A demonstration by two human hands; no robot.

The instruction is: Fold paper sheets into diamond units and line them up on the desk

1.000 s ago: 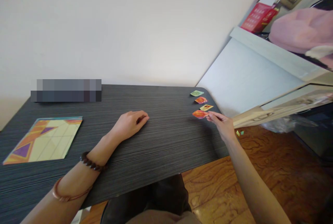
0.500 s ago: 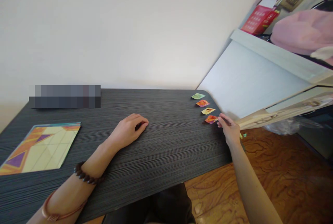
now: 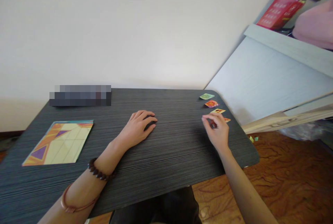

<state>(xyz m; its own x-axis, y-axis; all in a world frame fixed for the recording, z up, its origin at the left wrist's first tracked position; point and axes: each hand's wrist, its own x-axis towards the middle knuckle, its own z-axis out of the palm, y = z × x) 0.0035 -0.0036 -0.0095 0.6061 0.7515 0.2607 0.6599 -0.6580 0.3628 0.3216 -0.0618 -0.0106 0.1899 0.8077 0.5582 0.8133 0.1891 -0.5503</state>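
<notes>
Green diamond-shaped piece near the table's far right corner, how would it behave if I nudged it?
The green diamond-shaped piece looks thin, like paper, so it is probably light and may slide easily. Its slender, pointed shape could bend if pinched hard. Lying low on the dark table, it seems unlikely to roll.

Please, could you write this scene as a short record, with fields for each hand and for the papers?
Left hand: palm down on the dark table; no held object visible
Right hand: over the table, beside the row; no held object visible
Row, far to near: green paper, orange paper, yellow paper, second orange paper, partly hidden by right hand
Table's left side: patterned sheets, stacked
</notes>
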